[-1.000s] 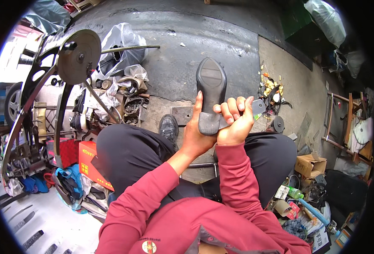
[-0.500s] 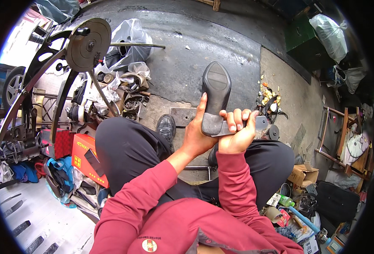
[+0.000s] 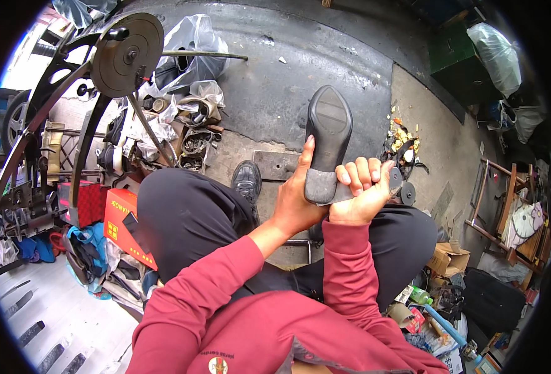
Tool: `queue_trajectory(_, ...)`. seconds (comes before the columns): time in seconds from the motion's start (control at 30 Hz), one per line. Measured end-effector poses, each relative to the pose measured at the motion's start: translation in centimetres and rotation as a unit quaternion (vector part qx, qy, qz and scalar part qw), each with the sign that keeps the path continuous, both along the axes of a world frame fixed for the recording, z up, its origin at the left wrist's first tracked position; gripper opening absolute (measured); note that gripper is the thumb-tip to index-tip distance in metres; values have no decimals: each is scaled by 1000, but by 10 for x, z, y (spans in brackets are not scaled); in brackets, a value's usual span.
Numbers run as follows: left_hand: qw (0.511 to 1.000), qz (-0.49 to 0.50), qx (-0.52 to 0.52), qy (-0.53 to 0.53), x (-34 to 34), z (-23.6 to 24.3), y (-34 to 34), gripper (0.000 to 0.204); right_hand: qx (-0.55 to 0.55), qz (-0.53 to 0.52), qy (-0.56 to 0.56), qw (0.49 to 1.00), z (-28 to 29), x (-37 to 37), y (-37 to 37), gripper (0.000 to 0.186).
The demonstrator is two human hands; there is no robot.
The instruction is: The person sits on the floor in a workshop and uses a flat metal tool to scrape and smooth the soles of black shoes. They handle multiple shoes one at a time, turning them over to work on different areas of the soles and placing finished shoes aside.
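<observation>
A black shoe (image 3: 329, 128) is held sole up above my lap, its toe pointing away from me. My left hand (image 3: 294, 202) is closed around the heel end from the left, the thumb lying along the shoe's side. The worn grey heel (image 3: 321, 186) faces up. In my right hand (image 3: 364, 194) is a flat grey metal blade (image 3: 342, 195), gripped in curled fingers right beside the heel. Its near part reaches the heel's lower right edge; whether it cuts in, I cannot tell. Most of the blade is hidden by my fingers.
A hand-cranked machine with a big wheel (image 3: 128, 56) stands at the left. An orange box (image 3: 123, 227) with a dark phone (image 3: 139, 232) on it sits by my left knee. Scraps (image 3: 403, 138) litter the floor ahead. A cardboard box (image 3: 448, 258) and clutter lie at the right.
Both hands and the shoe have shifted slightly right. The right hand has turned a little on the blade, and less of the blade shows beyond the fingers.
</observation>
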State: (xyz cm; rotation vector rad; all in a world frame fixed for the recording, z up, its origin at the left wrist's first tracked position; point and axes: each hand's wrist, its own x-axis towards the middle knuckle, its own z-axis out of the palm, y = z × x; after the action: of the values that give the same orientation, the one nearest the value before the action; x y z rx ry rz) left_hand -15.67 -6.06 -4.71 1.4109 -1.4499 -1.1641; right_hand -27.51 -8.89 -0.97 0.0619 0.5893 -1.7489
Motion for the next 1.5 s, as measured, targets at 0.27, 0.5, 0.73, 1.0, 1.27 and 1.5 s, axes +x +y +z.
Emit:
queue_trajectory(0.27, 1000, -5, 5, -4, 3, 0, -5, 114, 19, -52, 67, 996, 10, 16, -6, 52)
queue_trajectory(0.5, 999, -9, -7, 45, 2, -7, -3, 119, 20, -7, 112, 993, 12, 18, -10, 50)
queue_trajectory(0.73, 999, -12, -29, 4, 1, -3, 1, 126, 16, 117, 103, 988, 16, 6, -15, 50)
queue_trajectory(1.0, 1000, 1, -11, 23, 1, -10, -3, 118, 7, -43, 146, 988, 11, 25, -4, 51)
queue_trajectory(1.27, 999, -9, -38, -4, 2, -5, -3, 121, 56, 75, 95, 991, 16, 12, -17, 50)
queue_trajectory(1.5, 1000, 1, -23, -6, 0, -9, -5, 128, -14, 54, -62, 996, 7, -7, -12, 40)
